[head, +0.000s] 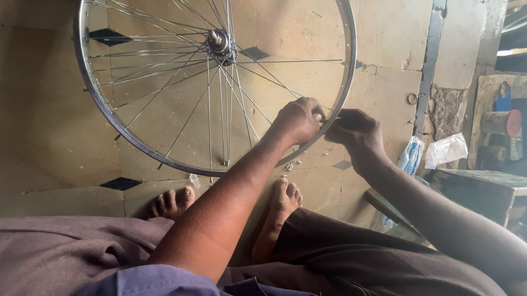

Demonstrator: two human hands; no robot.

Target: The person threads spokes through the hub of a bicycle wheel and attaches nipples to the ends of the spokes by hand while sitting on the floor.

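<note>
Both hands meet at the lower right of the wheel rim point(94, 93): the left hand point(299, 120) is closed on a spoke point(267, 74) where it reaches the rim, the right hand point(353, 129) pinches something just outside it, too small to make out. The hub point(219, 42) lies up-left of them.

We are seeing dim, warm light; daylight is entering at upper right, edges are bending, foreground cloth is blurring.
</note>
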